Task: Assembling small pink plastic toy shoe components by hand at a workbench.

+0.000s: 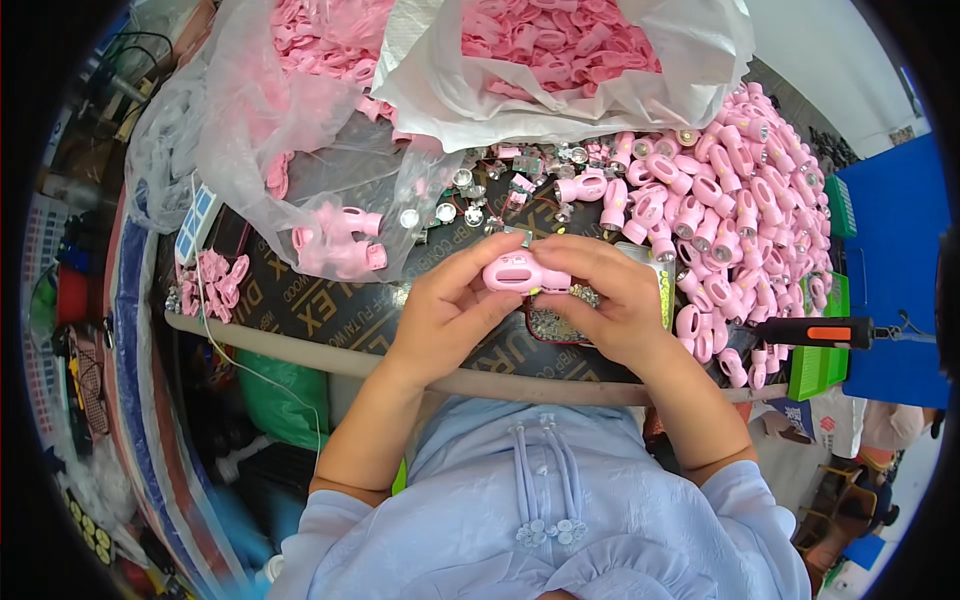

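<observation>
Above the near part of the table I hold a small pink flashlight housing (517,274) with a looped handle, lying sideways between both hands. My left hand (447,308) pinches its left end with thumb and fingers. At the other end, my right hand (612,292) closes its fingers and thumb on the same housing. Small silver reflectors (473,216) and circuit parts lie just beyond my hands. Partly hidden beneath my right hand is a red-rimmed tray (550,326) of tiny metal pieces.
A large heap of pink flashlights (745,190) covers the table's right side. An open white sack (425,85) and a clear plastic bag (235,130) hold pink parts at the back. A black-and-orange electric screwdriver (820,332) hangs at right, by a green basket (822,372).
</observation>
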Demonstrator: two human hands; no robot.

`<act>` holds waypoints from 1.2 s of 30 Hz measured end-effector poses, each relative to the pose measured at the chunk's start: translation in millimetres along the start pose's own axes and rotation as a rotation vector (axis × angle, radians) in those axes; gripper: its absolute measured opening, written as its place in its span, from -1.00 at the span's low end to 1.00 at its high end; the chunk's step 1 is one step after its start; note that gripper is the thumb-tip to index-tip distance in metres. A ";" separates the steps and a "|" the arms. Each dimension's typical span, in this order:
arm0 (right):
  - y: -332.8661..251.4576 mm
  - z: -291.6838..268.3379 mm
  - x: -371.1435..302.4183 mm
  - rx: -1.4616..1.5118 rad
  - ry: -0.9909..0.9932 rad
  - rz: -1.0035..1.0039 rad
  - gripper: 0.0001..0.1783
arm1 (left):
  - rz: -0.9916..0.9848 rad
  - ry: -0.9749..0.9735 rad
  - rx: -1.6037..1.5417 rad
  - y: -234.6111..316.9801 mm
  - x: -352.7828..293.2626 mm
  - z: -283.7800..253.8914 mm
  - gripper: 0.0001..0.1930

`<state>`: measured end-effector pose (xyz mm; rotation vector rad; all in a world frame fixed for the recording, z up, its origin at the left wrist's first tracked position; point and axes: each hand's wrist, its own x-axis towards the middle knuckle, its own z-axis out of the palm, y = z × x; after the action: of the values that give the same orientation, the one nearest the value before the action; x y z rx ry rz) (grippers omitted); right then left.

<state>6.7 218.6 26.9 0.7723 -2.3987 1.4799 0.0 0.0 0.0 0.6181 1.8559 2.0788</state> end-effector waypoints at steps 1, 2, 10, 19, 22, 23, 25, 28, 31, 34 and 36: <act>0.7 0.5 -0.9 0.064 0.011 0.036 -0.49 | -0.002 0.015 -0.174 1.8 1.2 2.5 -0.44; 1.6 1.2 -1.8 0.128 0.022 0.073 -0.50 | -0.004 0.031 -0.349 2.3 1.7 3.3 -0.51; 2.9 10.8 -3.5 0.264 0.076 0.133 -0.50 | -0.044 0.007 -0.487 -1.0 4.7 -1.9 -0.59; 3.2 2.3 3.0 -0.015 0.020 -0.078 -0.49 | -0.074 0.046 -0.346 2.1 4.6 -0.9 -0.60; 2.3 2.6 3.3 -0.014 0.025 -0.079 -0.50 | -0.073 0.039 -0.381 2.3 5.3 -1.4 -0.59; 1.9 2.7 3.3 -0.007 0.026 -0.077 -0.50 | -0.066 0.032 -0.410 2.4 5.7 -1.5 -0.58; 1.4 4.2 2.4 -0.016 0.033 -0.076 -0.51 | -0.054 0.030 -0.407 -0.1 5.6 -2.2 -0.58; 1.2 5.6 0.9 -0.046 0.047 -0.086 -0.53 | -0.047 0.039 -0.380 0.5 5.4 -0.3 -0.57; 2.1 5.7 -0.1 -0.056 0.052 -0.085 -0.53 | -0.060 0.055 -0.377 2.4 6.3 1.9 -0.57; 3.2 3.9 -0.2 -0.036 0.054 -0.063 -0.52 | -0.112 0.056 -0.524 9.2 8.9 2.5 -0.58; 3.0 3.3 -0.1 -0.027 0.056 -0.054 -0.52 | -0.155 0.056 -0.651 9.6 10.5 1.8 -0.59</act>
<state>5.4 216.8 23.0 0.7727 -2.3332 1.4273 -7.5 5.3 10.9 0.2403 1.0876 2.4108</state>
